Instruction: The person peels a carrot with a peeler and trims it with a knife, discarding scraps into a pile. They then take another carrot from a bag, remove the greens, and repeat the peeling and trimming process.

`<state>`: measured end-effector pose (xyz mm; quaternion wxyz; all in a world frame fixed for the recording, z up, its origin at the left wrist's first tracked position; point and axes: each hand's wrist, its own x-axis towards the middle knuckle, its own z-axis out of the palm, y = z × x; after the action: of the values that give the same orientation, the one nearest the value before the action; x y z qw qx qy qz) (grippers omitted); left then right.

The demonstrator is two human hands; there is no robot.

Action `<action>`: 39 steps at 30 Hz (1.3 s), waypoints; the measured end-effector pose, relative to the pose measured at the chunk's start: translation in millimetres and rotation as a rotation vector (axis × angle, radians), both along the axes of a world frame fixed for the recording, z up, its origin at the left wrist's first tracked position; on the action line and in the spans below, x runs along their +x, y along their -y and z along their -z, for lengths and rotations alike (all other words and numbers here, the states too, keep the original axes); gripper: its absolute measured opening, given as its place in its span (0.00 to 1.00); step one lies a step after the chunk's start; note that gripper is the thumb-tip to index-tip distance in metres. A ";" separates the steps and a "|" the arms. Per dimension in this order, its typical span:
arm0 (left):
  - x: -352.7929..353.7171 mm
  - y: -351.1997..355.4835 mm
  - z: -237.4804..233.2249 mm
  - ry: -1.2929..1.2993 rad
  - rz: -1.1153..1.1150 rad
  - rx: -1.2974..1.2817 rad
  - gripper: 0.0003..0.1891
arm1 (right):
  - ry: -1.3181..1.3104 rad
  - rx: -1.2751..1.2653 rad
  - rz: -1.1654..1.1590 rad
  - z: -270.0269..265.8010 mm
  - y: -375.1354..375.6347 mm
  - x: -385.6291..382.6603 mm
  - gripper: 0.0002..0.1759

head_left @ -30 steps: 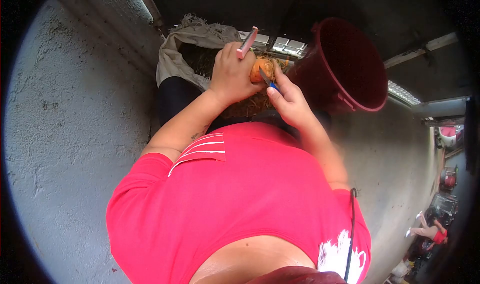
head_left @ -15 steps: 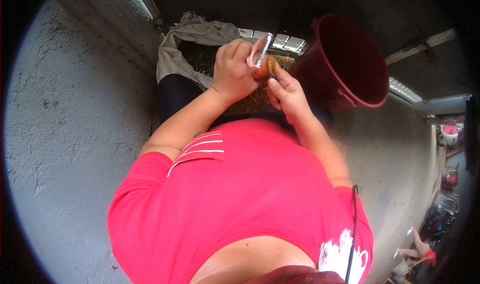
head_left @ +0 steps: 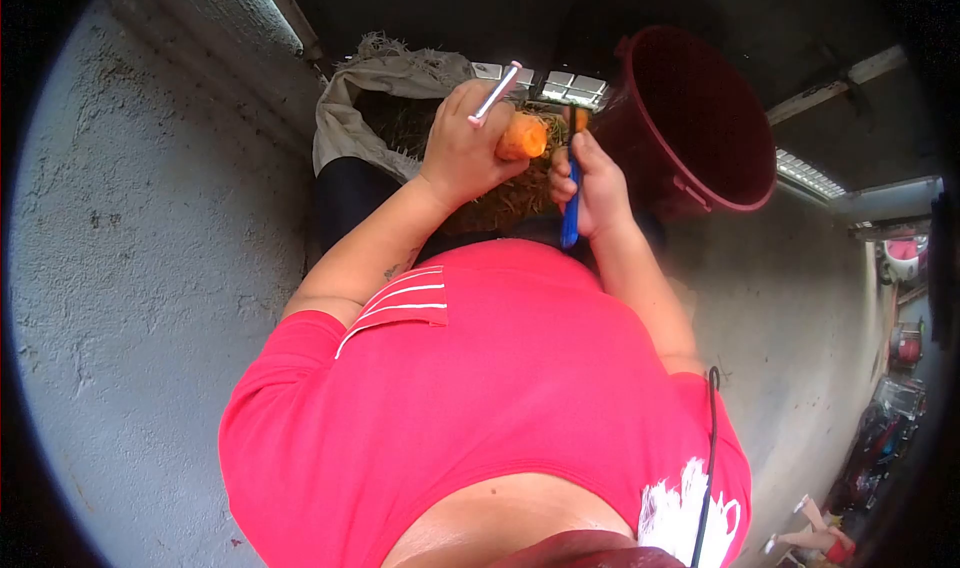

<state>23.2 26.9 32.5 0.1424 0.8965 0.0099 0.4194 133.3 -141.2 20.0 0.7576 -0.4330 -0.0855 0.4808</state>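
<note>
In my left hand [head_left: 468,133] a peeled orange carrot [head_left: 524,138] is gripped, its blunt, cut-looking end facing right. A pink-edged tool with a pale, shiny strip [head_left: 495,94], resembling a Y-shaped peeler, sticks up past the same hand's fingers; how it is held is hidden. My right hand [head_left: 598,183] is closed around a blue-handled knife [head_left: 571,206], apart from the carrot. The dark blade points up, with a small orange piece [head_left: 580,119] against it near the thumb.
An open woven sack [head_left: 340,118] holding greenish-brown scraps lies beyond my hands. To the right stands a large dark red bucket [head_left: 700,203]. A rough grey wall [head_left: 150,268] rises at the left. A person [head_left: 825,538] is far off at lower right.
My right hand and the knife have drawn away from the carrot, baring its end and the blue handle. An orange piece now shows by the blade. The pink-edged tool has turned more edge-on.
</note>
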 end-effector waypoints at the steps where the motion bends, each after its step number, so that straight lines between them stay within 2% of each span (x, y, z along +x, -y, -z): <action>1: -0.7 -1.0 1.4 -0.008 0.004 0.000 0.31 | -0.102 -0.008 0.054 0.9 0.2 6.1 0.11; 5: -2.7 0.0 -0.6 0.094 0.012 0.130 0.31 | -0.006 -0.177 -0.125 -5.9 9.4 23.2 0.09; 6: -2.4 -0.8 0.1 0.105 0.010 0.149 0.31 | 0.202 -0.174 -0.039 -18.0 8.2 10.5 0.14; 9: -2.8 -2.6 3.1 0.121 -0.006 0.183 0.31 | 0.573 -0.148 -0.112 -30.1 12.6 -5.3 0.29; 10: -3.1 -2.7 3.2 0.118 -0.015 0.184 0.30 | 0.640 -0.134 -0.214 -38.7 16.3 -10.2 0.37; 13: -1.4 -4.6 4.5 0.153 -0.018 0.196 0.29 | 0.760 -0.116 -0.239 -37.7 15.1 -20.5 0.35; 17: -2.0 -3.9 4.9 0.177 -0.001 0.192 0.27 | 0.681 -0.065 -0.291 -39.3 16.7 -20.4 0.33; 23: -1.5 -10.2 10.1 0.234 -0.022 0.268 0.27 | 0.797 -0.094 -0.258 -30.6 14.6 -13.0 0.30; 26: -1.1 -2.3 6.4 0.247 -0.011 0.076 0.31 | 0.614 -0.245 -0.117 -25.3 9.7 -4.2 0.27; 29: -4.5 1.9 -1.9 0.197 0.092 -0.116 0.31 | 0.235 -0.267 0.040 -23.2 4.4 2.5 0.23; 30: -3.4 2.8 2.0 0.160 0.189 -0.317 0.31 | 0.245 -0.262 0.012 -11.4 7.3 11.5 0.21; 32: -1.2 6.1 13.7 0.077 0.383 -0.721 0.30 | 0.603 -0.232 0.012 10.1 6.2 18.7 0.22; 35: -0.1 9.2 11.1 -0.059 0.616 -1.139 0.36 | 1.090 -0.141 0.038 18.8 -1.8 22.3 0.23; 37: 0.4 9.8 7.5 -0.154 0.770 -1.413 0.40 | 0.941 -0.135 -0.035 4.7 -7.1 10.7 0.23; 39: 0.5 11.0 6.0 -0.256 0.922 -1.688 0.44 | 0.329 -0.195 -0.193 -26.1 -2.4 -10.5 0.24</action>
<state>23.6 16.0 26.5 0.8872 0.4541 -0.0293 0.0768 122.8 -138.8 46.1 0.6385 -0.5668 -0.2019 0.4800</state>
